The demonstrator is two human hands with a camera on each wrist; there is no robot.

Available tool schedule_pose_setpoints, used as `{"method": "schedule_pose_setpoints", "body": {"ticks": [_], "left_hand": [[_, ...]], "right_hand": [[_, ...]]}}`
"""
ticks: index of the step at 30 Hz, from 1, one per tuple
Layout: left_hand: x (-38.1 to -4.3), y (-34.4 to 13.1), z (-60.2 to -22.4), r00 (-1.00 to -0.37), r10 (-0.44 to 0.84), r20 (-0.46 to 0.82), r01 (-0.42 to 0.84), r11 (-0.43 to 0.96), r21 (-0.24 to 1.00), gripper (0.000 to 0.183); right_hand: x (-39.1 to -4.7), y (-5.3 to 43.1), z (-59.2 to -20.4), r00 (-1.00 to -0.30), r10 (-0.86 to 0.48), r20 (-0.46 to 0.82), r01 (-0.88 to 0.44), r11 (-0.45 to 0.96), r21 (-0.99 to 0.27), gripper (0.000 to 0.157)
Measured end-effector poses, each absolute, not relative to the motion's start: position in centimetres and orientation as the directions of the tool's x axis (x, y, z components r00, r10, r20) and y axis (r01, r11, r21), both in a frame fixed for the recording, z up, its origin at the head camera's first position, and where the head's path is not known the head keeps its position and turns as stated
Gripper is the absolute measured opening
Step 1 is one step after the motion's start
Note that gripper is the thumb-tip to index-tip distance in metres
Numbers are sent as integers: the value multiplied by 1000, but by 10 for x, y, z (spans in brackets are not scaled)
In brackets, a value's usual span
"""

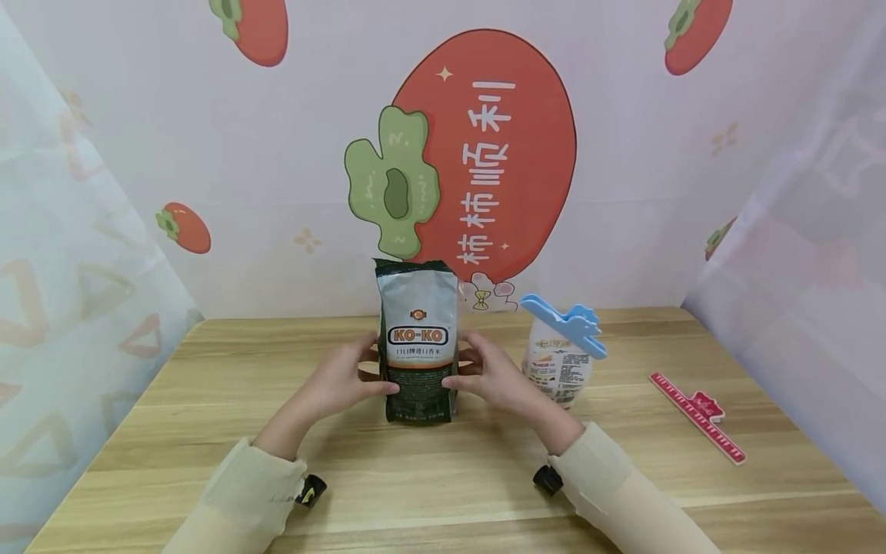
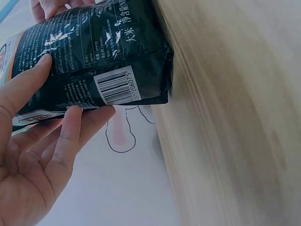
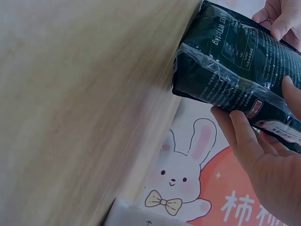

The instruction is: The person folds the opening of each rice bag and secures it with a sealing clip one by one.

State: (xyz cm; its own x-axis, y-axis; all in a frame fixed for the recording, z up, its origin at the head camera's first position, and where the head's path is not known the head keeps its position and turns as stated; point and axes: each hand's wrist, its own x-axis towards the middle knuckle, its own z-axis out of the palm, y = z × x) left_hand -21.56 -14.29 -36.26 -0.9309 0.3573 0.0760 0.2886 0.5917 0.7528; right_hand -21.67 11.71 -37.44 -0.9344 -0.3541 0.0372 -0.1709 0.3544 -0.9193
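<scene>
A KO-KO bag of rice [image 1: 418, 392], dark green below and silvery above, stands upright near the middle of the wooden table. My left hand [image 1: 339, 378] grips its left side, thumb across the front. On the opposite side my right hand [image 1: 494, 377] holds it the same way. In the left wrist view, a barcode shows on the side of the rice bag [image 2: 70, 70], with the fingers of my left hand [image 2: 37, 165] along it. The right wrist view shows my right hand [image 3: 263, 155] with its fingers against the other side. The bag's top edge looks uneven.
Behind my right hand stands a smaller white printed bag [image 1: 554, 373] with a blue bag clip [image 1: 564, 327] across its top. A pinkish-red bag clip [image 1: 699, 415] lies on the table [image 1: 429, 492] at the right. A printed cloth backdrop [image 1: 277, 154] borders the table's back.
</scene>
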Motion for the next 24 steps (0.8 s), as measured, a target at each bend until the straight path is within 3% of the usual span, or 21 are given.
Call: {"method": "schedule_pose_setpoints", "body": {"ticks": [24], "left_hand": [[-185, -140, -365, -918, 384, 103, 311, 532, 787, 77]], "right_hand": [[-190, 128, -373, -898, -437, 60, -247, 384, -890, 68]]}}
